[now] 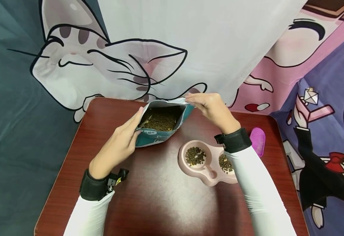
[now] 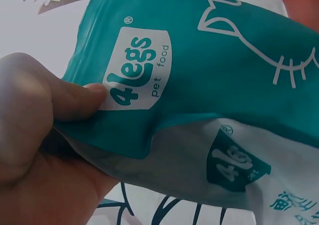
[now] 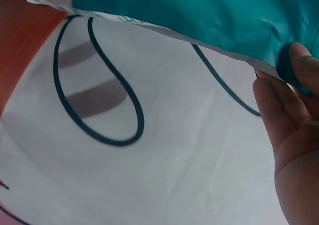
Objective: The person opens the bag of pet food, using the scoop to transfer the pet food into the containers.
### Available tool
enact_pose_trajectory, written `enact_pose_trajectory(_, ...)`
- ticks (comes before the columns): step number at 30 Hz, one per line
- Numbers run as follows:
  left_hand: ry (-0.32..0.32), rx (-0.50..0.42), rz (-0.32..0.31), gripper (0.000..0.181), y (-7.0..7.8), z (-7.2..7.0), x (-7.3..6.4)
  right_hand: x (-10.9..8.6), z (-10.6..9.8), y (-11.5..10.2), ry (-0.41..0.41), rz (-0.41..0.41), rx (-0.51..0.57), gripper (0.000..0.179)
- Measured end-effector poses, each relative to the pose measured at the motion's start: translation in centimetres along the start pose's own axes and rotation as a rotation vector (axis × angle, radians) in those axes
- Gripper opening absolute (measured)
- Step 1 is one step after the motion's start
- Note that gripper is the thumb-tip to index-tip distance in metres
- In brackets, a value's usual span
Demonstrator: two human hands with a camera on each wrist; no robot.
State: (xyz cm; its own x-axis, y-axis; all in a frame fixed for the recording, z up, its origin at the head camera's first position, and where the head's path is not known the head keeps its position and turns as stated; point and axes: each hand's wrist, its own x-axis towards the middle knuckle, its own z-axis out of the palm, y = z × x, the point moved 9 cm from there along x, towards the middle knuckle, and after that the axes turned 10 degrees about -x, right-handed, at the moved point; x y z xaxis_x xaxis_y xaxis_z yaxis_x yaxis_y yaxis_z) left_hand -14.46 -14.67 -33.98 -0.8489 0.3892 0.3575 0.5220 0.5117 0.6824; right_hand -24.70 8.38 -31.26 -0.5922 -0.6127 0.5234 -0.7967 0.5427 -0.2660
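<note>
A teal pet food bag [image 1: 152, 139] stands with its mouth gaping at the back of the table, and brown pellets [image 1: 160, 119] show inside. My left hand [image 1: 117, 144] grips its left side; in the left wrist view the thumb [image 2: 79, 101] presses beside the printed label. At the upper right corner my right hand [image 1: 208, 108] pinches the bag's edge between thumb and fingers, as the right wrist view shows. Below my right forearm lies a pink double bowl [image 1: 183, 164], with kibble [image 1: 195, 156] in both hollows; the sleeve covers its right end.
A purple oval scoop-like piece [image 1: 257, 141] lies by the table's right edge, partly behind my right wrist. The reddish-brown table [image 1: 80, 164] meets a printed cloth [image 1: 207, 39] with cartoon figures along its back edge.
</note>
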Motion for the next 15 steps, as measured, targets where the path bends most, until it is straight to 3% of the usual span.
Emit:
enact_pose_trajectory(10,-0.013,-0.08,0.014,0.067,-1.1,-0.9,1.1,-1.5,-2.4,0.7,-0.024,0.066,-0.04,0.024)
enact_pose_trajectory(15,-0.004,-0.133,-0.034,0.061,-2.7,-1.7,1.9,-1.8,-3.1,1.0,-0.035,0.097,-0.062,0.024)
